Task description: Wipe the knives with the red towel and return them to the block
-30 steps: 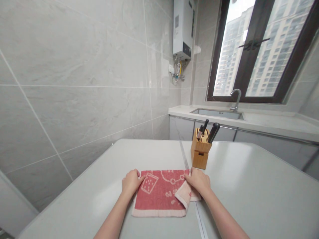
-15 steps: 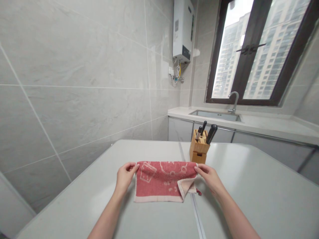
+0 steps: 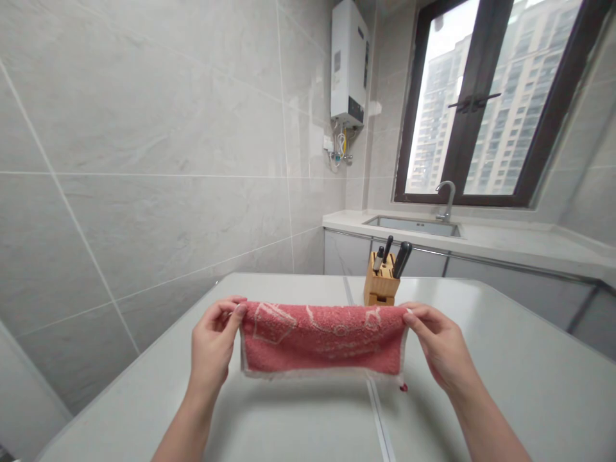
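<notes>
A red towel (image 3: pixel 322 340) with pale line patterns and a whitish lower edge hangs stretched between my two hands. My left hand (image 3: pixel 214 343) is closed, pinching its upper left corner between thumb and fingers. At the upper right corner, my right hand (image 3: pixel 437 343) grips the cloth in the same pinching way. The towel hangs above the table, its lower edge casting a shadow there. A small dark red tag dangles from the lower right corner. Just behind the towel stands a wooden knife block (image 3: pixel 382 282), its base partly hidden by the cloth.
The white table (image 3: pixel 283 417) has a seam strip running lengthwise. Black-handled knives (image 3: pixel 403 258) stick out of the block. Beyond it are a counter with a sink (image 3: pixel 414 224) and faucet (image 3: pixel 447 199), a wall-mounted water heater (image 3: pixel 349 67) and a window. A tiled wall borders the left.
Both hands have come up and nearer to me, and farther apart. The towel has risen with them, and its folded-over lower right corner now hangs straight.
</notes>
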### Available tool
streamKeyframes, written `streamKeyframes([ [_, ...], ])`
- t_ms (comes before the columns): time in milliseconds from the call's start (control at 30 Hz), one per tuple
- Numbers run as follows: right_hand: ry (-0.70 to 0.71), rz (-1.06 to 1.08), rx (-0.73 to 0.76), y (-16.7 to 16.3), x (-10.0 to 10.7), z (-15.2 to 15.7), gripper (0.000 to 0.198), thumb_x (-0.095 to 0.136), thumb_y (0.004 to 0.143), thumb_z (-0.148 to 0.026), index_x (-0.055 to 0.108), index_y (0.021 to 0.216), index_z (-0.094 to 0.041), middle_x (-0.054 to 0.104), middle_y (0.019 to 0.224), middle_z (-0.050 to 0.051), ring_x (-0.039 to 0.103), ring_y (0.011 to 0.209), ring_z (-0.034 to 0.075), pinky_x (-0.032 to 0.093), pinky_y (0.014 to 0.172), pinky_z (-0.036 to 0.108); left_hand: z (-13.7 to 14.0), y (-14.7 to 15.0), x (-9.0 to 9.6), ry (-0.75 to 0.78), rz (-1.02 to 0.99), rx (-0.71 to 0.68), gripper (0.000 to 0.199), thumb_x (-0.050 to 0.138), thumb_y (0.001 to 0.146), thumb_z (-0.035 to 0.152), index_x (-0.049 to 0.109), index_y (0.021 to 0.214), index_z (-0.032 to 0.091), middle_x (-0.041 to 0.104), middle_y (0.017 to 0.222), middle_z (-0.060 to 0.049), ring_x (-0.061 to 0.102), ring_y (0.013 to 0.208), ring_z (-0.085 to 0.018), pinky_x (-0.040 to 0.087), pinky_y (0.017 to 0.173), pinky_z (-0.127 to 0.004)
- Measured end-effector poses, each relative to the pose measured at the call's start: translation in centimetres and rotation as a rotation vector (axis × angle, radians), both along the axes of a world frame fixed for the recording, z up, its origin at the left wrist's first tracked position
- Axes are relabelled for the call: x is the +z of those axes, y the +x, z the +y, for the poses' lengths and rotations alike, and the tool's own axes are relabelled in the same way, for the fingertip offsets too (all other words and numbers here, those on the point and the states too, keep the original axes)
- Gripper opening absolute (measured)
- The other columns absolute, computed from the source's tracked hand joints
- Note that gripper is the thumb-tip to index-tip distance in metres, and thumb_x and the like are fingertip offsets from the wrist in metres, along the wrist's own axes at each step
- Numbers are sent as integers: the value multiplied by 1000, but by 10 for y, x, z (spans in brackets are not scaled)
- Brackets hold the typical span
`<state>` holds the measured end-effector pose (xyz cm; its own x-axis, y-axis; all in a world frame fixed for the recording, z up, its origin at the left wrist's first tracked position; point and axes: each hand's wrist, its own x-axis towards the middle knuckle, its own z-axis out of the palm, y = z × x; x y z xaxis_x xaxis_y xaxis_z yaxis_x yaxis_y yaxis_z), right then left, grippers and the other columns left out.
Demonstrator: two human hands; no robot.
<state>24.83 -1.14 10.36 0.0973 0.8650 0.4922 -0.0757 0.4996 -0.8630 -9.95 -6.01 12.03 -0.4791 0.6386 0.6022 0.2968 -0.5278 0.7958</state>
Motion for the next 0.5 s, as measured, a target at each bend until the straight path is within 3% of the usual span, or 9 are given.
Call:
streamKeyframes([
  [100,-28,-41,-20,1,5,-12,20,69,67,-36,59,64,-19,61,70,3,56,70,17,46,66,28,-9,2,0,-64,8,12,22,63,73,38,55,70,17,59,68,1,55,64,-12,45,60,-18],
  [200,-137,-131,-36,-2,-10,-14,24,67,68,-40,59,66,-18,59,66,1,54,63,15,43,58,24,-5,-1,-23,-197,60,16,26,62,73,42,53,68,17,56,61,3,53,58,-11,42,54,-18],
  [367,-269,-301,-31,-10,-74,13,32,61,69,-48,56,62,-17,59,57,0,55,55,15,43,53,25,32,-7,-93,-439,219,-15,30,55,75,46,49,66,17,55,58,3,53,53,-12,41,50,-20],
  [500,-241,-507,-213,-14,-118,42,32,58,68,-49,58,61,-17,64,58,3,59,56,18,44,54,26,66,-10,-129,-540,389,77,25,51,76,42,48,68,19,57,57,1,55,54,-15,41,52,-23],
])
